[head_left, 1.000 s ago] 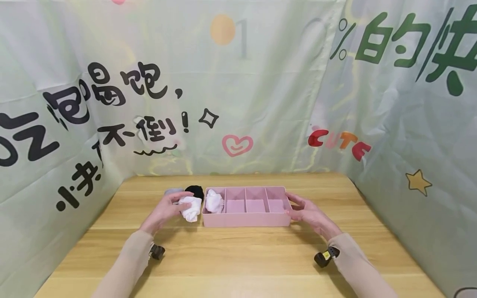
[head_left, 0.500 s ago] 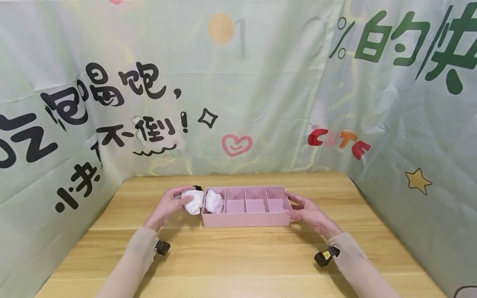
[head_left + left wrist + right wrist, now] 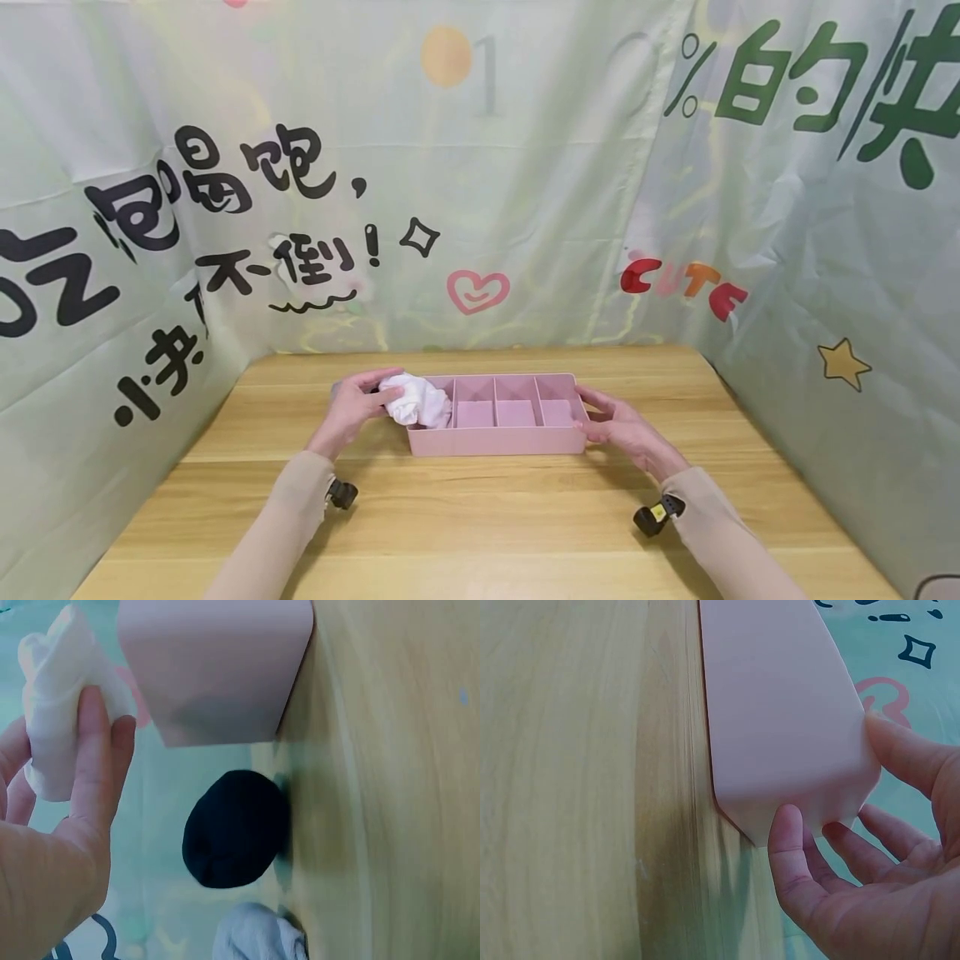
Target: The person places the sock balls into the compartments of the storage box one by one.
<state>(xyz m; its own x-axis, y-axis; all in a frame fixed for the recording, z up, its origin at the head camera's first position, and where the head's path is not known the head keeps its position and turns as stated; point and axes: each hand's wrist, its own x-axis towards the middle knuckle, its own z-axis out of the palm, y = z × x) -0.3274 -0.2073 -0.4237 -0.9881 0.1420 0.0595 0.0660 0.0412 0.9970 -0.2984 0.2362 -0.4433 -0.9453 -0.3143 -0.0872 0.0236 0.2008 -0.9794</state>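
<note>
In the head view my left hand [image 3: 352, 410] pinches a rolled-up white sock [image 3: 402, 402] over the left end of a pink divided box [image 3: 495, 442]. The left wrist view shows this sock raised above the box's rim, between thumb and fingers. Another white sock bundle [image 3: 437, 409] sits in the leftmost compartment, partly covered by the held one. At the box's other end, my right hand [image 3: 624, 429] grips the corner, thumb at the rim and fingertips against the end wall. The compartments to the right hold nothing visible.
Beside the box's left end, a black rolled bundle [image 3: 236, 829] and a grey one [image 3: 255, 936] lie on the wooden table [image 3: 480, 517]. In the head view my left hand mostly hides them. Printed fabric curtains [image 3: 555, 208] enclose the table's back and sides.
My left hand has carried the white sock rightward and up, from left of the box to over its left compartment. The right hand and box have stayed put.
</note>
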